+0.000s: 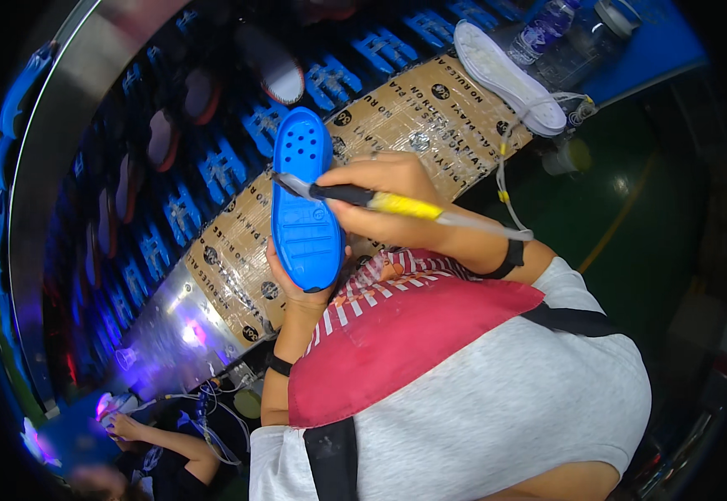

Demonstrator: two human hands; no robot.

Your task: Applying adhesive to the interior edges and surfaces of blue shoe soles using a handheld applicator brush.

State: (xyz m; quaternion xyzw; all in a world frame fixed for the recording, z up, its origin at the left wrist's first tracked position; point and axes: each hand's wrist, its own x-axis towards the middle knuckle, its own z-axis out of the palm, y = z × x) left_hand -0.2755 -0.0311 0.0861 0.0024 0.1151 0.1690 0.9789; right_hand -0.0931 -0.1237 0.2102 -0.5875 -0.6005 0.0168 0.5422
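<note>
My left hand (297, 280) is wrapped around the heel end of a blue shoe sole (307, 238), fingers along its edges. The sole stands nearly lengthwise in front of me, with round holes at the toe end and ridges lower down. In my right hand (397, 179), closed in a pen-like grip, is a glue brush (409, 206) with a black and yellow handle. Its bristle end reaches the middle of the sole, and a pale tube trails from the handle's back. The bristles are blurred.
A ledge covered in taped cardboard (230, 250) runs diagonally beneath my hands. Beyond it, blue racks (222, 171) and dark shoe pieces (163, 138) line a conveyor. At upper right are a white sole (505, 75), a bottle (543, 33) and a jar (589, 50). A co-worker's arm (171, 442) shows lower left.
</note>
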